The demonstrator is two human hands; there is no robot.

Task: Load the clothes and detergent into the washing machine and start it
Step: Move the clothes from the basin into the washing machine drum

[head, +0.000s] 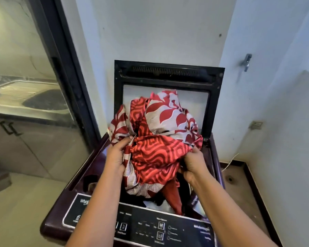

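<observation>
Pale wall (159, 32) behind; my left hand (117, 155), right hand (193, 164), fingers clamped on red-grey patterned clothes (159, 139) over maroon washing machine (52, 227); I'd lower centred.

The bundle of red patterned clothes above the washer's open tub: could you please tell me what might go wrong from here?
1. The bundle of clothes looks bulky against the tub opening, so folds may drape over the washing machine's rim and jam the raised lid when closed.
2. The hanging red end sits near the front edge and could spill onto the control panel.
</observation>
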